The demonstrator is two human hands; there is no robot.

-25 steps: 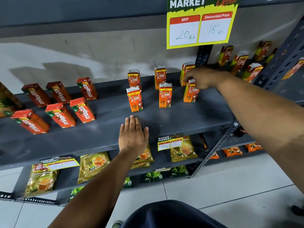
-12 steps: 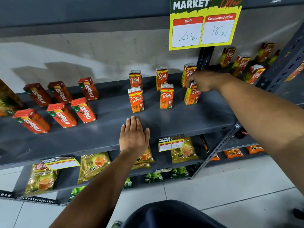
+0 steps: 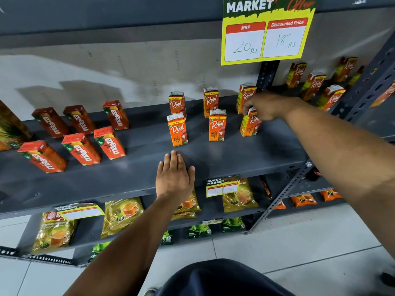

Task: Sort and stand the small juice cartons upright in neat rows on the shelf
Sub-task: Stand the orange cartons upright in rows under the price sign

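Several orange Real juice cartons stand upright in two rows on the grey shelf (image 3: 235, 159). The front row holds a left carton (image 3: 177, 130), a middle carton (image 3: 217, 125) and a right carton (image 3: 249, 124). My right hand (image 3: 264, 106) grips the top of that right carton, which leans slightly. Behind it stands a back-row carton (image 3: 244, 97). My left hand (image 3: 174, 175) lies flat on the shelf's front edge, fingers together, holding nothing. Several red Maaza cartons (image 3: 110, 143) stand in two rows at the left.
A yellow price sign (image 3: 265, 37) hangs above the shelf. More Real cartons (image 3: 314, 85) stand on the neighbouring shelf to the right, past a perforated upright (image 3: 372, 82). Tea packets (image 3: 121, 214) fill the lower shelves. Tiled floor lies below.
My right hand has stayed on the front right carton, and its top has tipped slightly to the right. The left hand has not moved.
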